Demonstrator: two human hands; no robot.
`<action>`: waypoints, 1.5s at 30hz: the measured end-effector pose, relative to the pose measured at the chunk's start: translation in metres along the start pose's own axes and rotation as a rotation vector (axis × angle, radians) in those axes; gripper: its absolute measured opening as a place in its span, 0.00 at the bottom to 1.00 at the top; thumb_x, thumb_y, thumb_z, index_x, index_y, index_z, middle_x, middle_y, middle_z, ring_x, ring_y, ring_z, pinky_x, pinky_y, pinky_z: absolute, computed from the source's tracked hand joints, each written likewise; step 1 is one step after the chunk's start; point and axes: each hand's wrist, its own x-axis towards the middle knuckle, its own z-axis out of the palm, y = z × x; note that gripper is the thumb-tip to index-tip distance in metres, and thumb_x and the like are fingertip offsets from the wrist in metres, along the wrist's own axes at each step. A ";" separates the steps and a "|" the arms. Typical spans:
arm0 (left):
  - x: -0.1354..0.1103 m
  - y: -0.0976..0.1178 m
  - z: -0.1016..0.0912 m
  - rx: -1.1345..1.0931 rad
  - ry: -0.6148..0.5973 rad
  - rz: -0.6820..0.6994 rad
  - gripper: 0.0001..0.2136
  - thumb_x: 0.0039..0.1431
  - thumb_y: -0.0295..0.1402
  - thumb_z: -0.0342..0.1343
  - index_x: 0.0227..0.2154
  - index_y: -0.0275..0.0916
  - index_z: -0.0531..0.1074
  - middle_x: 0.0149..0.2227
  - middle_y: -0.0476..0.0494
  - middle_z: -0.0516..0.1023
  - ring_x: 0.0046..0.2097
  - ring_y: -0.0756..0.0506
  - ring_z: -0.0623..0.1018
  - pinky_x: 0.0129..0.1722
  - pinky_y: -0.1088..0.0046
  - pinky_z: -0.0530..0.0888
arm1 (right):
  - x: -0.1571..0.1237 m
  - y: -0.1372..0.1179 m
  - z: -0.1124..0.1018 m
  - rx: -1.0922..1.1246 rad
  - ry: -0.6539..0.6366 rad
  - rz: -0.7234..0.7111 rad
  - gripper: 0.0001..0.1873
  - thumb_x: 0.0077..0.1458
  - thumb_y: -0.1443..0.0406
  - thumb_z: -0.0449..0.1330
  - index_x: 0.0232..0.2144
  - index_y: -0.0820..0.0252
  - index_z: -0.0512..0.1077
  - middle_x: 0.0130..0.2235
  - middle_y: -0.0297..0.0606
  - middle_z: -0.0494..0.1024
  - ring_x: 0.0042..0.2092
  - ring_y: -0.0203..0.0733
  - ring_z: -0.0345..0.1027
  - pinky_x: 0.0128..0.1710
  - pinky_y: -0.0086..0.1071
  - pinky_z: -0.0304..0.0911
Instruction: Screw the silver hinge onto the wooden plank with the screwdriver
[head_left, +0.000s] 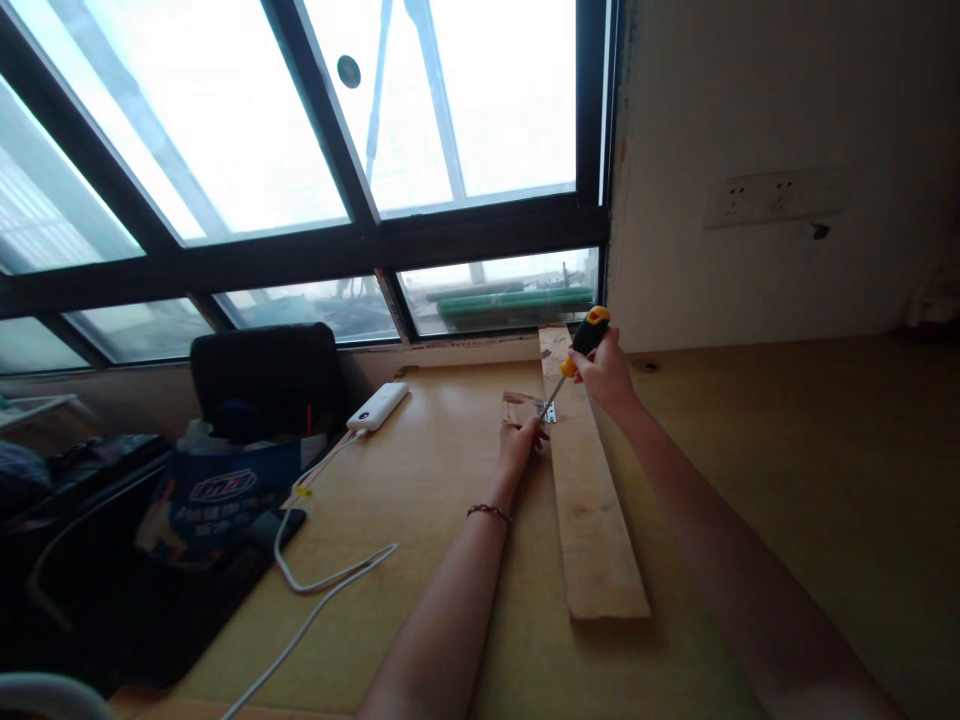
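In the head view, a long wooden board lies lengthwise on the table. A small wooden block meets its left side, with a metal hinge across the two. My right hand is closed around a yellow-and-black screwdriver, its shaft slanting down to the hinge. My left hand is closed at the near end of the block, with thumb and finger close beside the screwdriver's tip. Those fingers partly cover the block and the tip, and any screw there is too small to make out.
A white power bank with a white cable rests at the left of the wooden table. Beyond that edge stand a black chair and a blue bag. A window and a wall with sockets border the back.
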 end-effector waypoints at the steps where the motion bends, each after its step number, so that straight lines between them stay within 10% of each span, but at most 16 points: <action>1: 0.000 0.000 0.000 0.016 0.001 0.002 0.12 0.44 0.38 0.53 0.17 0.33 0.68 0.15 0.45 0.71 0.13 0.53 0.65 0.12 0.78 0.60 | 0.000 0.000 0.000 -0.001 -0.003 0.000 0.22 0.45 0.60 0.56 0.41 0.59 0.53 0.24 0.31 0.67 0.20 0.38 0.65 0.22 0.33 0.63; 45: -0.004 0.006 0.001 -0.064 -0.031 -0.078 0.09 0.45 0.36 0.52 0.23 0.33 0.68 0.16 0.44 0.73 0.12 0.53 0.65 0.11 0.80 0.57 | 0.005 0.013 0.003 0.138 -0.049 -0.008 0.22 0.42 0.62 0.57 0.39 0.58 0.54 0.30 0.34 0.71 0.22 0.36 0.66 0.22 0.34 0.66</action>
